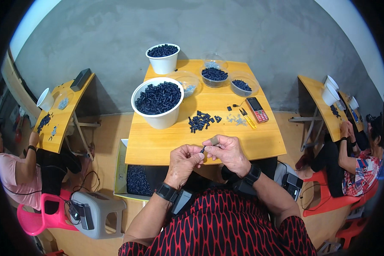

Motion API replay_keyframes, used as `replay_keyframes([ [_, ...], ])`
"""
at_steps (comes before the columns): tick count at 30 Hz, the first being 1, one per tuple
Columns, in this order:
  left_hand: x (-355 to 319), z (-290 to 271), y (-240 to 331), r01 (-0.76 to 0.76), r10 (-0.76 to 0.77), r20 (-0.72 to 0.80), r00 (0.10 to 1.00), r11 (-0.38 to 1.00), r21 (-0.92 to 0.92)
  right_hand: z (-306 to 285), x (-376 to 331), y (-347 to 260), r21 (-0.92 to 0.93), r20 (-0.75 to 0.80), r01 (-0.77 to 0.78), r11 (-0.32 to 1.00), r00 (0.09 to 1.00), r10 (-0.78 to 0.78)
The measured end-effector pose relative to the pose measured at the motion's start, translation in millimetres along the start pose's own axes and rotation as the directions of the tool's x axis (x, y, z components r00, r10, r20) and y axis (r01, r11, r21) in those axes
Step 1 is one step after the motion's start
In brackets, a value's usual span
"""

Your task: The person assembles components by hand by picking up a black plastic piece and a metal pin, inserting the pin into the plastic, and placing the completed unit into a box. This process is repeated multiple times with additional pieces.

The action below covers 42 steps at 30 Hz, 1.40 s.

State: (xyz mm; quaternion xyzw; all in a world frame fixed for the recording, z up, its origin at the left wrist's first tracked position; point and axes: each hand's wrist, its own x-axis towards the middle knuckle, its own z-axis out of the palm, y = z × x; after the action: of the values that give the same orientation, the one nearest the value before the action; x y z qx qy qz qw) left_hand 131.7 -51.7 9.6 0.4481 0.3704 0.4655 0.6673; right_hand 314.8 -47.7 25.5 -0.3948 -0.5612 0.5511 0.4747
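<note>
My left hand (184, 163) and my right hand (228, 154) meet above the table's near edge, both closed in a pinch. Between the fingertips is a small black plastic piece (203, 149), mostly covered by the fingers. Something brownish, like a tape wrap (214, 140), covers a fingertip of the right hand. Just beyond the hands lies a loose pile of short black plastic pieces (199, 122). Right of it are scattered small silvery parts (236, 120) and yellow-handled snips (248, 118).
Two white tubs (158, 120) (163, 64) of black pieces stand at the table's left. Clear bowls (214, 82) with black or silvery parts sit farther back. A red phone (257, 110) lies right. Below left is a box (122, 170) of black pieces. People sit at side tables.
</note>
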Motion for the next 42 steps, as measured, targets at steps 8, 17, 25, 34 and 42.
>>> replay_keyframes([
  [8, 0, -1, 1, 0.024, -0.024, 0.013, 1.000, 1.000, -0.014, -2, 2, 0, -0.008, 0.055, 0.049, 0.999, 0.997, -0.049],
  [17, 0, -3, 4, 0.100, -0.092, 0.076, 0.993, 0.989, -0.109, -2, 2, 2, 0.033, 0.054, 0.075, 0.997, 0.996, -0.077],
  [25, 0, -5, 5, 0.130, -0.109, 0.118, 0.987, 0.974, -0.184, -6, 1, 9, 0.102, 0.066, 0.049, 0.994, 0.996, -0.055],
  [34, -2, -4, 8, 0.163, -0.148, 0.097, 0.984, 0.972, -0.170, -5, 1, 7, 0.076, 0.070, 0.064, 0.995, 0.995, -0.070],
  [42, -3, -5, 10, 0.180, -0.158, 0.121, 0.980, 0.964, -0.198, -5, -1, 5, 0.016, 0.061, 0.097, 0.995, 0.993, -0.098],
])
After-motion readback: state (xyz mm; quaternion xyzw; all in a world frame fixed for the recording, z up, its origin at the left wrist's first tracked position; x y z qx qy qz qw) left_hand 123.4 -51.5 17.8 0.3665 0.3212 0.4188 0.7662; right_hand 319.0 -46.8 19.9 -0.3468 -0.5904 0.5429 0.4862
